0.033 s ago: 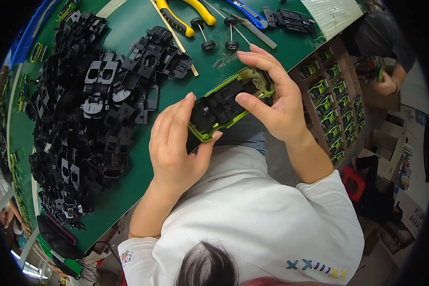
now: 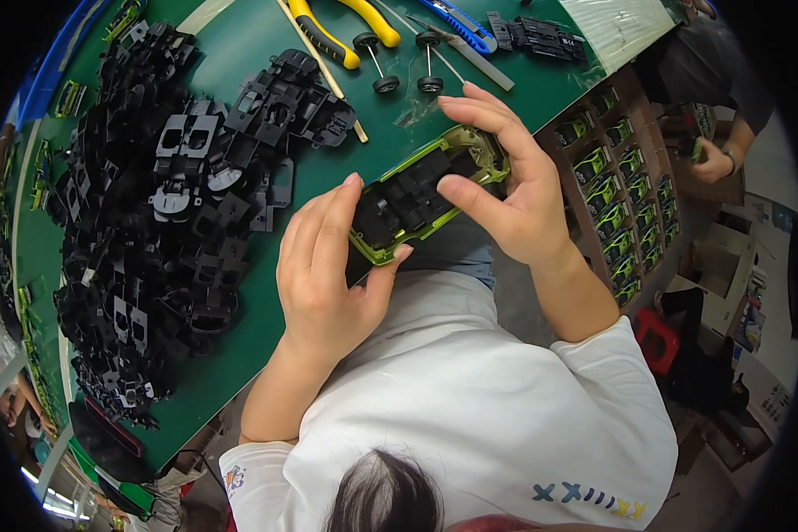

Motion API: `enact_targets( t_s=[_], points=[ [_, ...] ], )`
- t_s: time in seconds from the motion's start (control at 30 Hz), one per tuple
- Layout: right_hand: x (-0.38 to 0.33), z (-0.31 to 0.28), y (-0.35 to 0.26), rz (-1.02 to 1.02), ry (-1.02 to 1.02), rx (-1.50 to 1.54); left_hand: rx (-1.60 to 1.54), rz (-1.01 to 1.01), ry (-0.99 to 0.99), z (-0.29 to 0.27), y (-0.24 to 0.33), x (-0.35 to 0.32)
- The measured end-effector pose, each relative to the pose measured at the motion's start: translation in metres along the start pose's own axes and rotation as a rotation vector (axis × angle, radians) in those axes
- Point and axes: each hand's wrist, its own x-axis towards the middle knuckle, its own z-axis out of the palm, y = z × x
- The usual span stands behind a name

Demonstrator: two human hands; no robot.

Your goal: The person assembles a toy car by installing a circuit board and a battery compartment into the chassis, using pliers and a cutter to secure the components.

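Observation:
A yellow-green toy car body (image 2: pixel 424 232) is held upside down at the table's near edge, its underside facing up and a black interior part (image 2: pixel 408 202) inside it. My left hand (image 2: pixel 321 253) grips the left end, with fingers along the far side and thumb at the near corner. At the right end, my right hand (image 2: pixel 523 182) has its fingers around the outside. Its thumb presses on the black part. Beyond the hands, two wheel axles (image 2: pixel 430 66) with small black wheels rest on the green table.
A large heap of black plastic chassis parts (image 2: pixel 151 257) covers the table's left. Yellow-handled pliers (image 2: pixel 328 40), a thin wooden stick (image 2: pixel 315 53), a blue cutter (image 2: pixel 461 25) and a black chassis (image 2: pixel 539 40) lie farther off. Right, a tray (image 2: pixel 607 146) holds several green car bodies near a co-worker's hand (image 2: pixel 714 166).
The co-worker's hand at the right has shifted slightly. My hands and the toy car body stay practically where they were.

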Motion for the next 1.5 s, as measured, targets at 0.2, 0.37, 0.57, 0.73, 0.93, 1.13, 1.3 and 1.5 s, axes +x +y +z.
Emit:
enact_targets(
  t_s=[0.2,0.37,0.57,0.73,0.93,1.13,1.3,1.5],
  points=[
    [0.001,0.005,0.002,-0.045,0.036,-0.041,-0.014,-0.036,-0.013,-0.001,0.001,0.0],
    [0.0,0.007,0.003,-0.027,0.039,-0.026,-0.016,-0.037,-0.012,-0.001,0.0,0.0],
    [0.003,0.011,-0.001,0.04,0.069,0.076,-0.018,-0.046,-0.01,-0.001,0.0,0.0],
    [0.003,0.011,-0.003,0.048,0.081,0.076,-0.005,-0.033,0.006,0.0,0.0,-0.001],
    [0.004,0.019,-0.004,0.093,0.166,0.038,-0.011,-0.034,0.011,0.001,0.0,-0.002],
    [0.006,0.023,-0.003,0.099,0.203,0.032,-0.02,-0.043,0.014,0.001,0.0,-0.002],
    [0.006,0.022,-0.002,0.108,0.187,0.066,-0.012,-0.039,0.014,0.001,-0.001,-0.001],
    [0.003,0.013,-0.005,0.094,0.142,0.086,-0.017,-0.044,0.016,0.001,0.001,-0.001]
  ],
)
